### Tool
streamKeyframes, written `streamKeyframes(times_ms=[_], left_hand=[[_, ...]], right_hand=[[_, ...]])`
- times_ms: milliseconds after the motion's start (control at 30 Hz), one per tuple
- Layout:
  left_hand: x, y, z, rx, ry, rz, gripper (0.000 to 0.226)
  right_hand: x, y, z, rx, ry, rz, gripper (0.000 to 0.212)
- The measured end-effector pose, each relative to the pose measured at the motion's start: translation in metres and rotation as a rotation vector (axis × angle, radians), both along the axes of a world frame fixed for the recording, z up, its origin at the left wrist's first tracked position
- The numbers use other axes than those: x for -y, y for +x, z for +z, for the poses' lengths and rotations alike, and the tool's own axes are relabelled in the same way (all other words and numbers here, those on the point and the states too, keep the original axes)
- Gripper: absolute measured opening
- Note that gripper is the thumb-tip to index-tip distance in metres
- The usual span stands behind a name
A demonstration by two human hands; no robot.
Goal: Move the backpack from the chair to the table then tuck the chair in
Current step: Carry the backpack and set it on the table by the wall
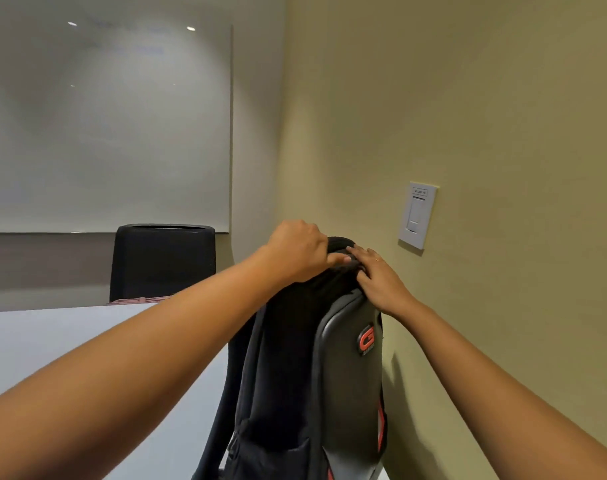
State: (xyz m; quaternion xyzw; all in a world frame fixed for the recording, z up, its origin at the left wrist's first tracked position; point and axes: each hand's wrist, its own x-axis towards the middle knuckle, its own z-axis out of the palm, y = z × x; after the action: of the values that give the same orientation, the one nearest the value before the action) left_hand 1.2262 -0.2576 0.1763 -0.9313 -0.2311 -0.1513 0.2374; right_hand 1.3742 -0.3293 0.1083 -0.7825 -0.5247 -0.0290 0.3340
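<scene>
Your grip is double: your left hand [300, 249] is curled into a fist over the top handle of the tall black fabric backpack with a grey moulded shell panel [330, 358], and your right hand [381, 275] presses down beside it, fingers bent and pinching the same dark cloth at the crown. Both hands are clenched on the bag, thumbs nearly touching. A thin ring shows on a finger of your right hand.

You have the backpack standing upright at the right-hand edge of the smooth white matte worktop [70, 358]; its base is cut off by the frame, so you cannot tell how it rests. The grey panel is hard-looking, rounded at the top, with red trim lower down. It carries a raised red badge [367, 341] shaped like a letter G; the small writing under it is too blurred to read. A padded black shoulder strap hangs down the bag's left side.

Beyond the worktop stands a black mesh-backed chair [163, 261] with a squared top. Behind it a large glossy whiteboard [104, 116] shows faint, unreadable smudges. On the olive-painted wall sits a white plastic rectangular switch plate [418, 216], its label illegible
</scene>
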Motion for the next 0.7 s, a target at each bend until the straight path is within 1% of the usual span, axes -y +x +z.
streamKeyframes(times_ms=[100, 167, 233, 300, 367, 433, 500, 633, 700], left_hand=[[-0.018, 0.004, 0.007, -0.047, -0.048, -0.014, 0.065], [-0.029, 0.009, 0.004, -0.095, -0.216, -0.006, 0.061], [-0.036, 0.016, -0.001, -0.088, -0.378, -0.061, 0.057], [-0.040, 0.023, -0.004, -0.067, -0.471, -0.148, 0.053], [-0.039, 0.030, -0.005, -0.078, -0.553, -0.215, 0.050], [-0.035, 0.036, -0.004, -0.112, -0.596, -0.252, 0.048], [-0.028, 0.039, -0.003, -0.131, -0.616, -0.271, 0.046], [-0.025, 0.040, -0.004, -0.123, -0.642, -0.260, 0.044], [-0.029, 0.041, -0.006, -0.124, -0.621, -0.230, 0.043]], right_hand=[[0.008, -0.036, 0.000, -0.103, 0.103, -0.199, 0.055], [0.018, -0.056, -0.001, -0.137, 0.149, -0.277, 0.054], [0.028, -0.070, 0.001, -0.179, 0.173, -0.327, 0.052], [0.034, -0.085, 0.006, -0.213, 0.199, -0.352, 0.049], [0.035, -0.104, 0.012, -0.196, 0.179, -0.363, 0.047], [0.032, -0.122, 0.014, -0.163, 0.084, -0.371, 0.057], [0.027, -0.133, 0.014, -0.125, -0.009, -0.387, 0.073], [0.020, -0.142, 0.012, -0.061, -0.119, -0.415, 0.108], [0.019, -0.143, 0.010, -0.040, -0.142, -0.410, 0.112]])
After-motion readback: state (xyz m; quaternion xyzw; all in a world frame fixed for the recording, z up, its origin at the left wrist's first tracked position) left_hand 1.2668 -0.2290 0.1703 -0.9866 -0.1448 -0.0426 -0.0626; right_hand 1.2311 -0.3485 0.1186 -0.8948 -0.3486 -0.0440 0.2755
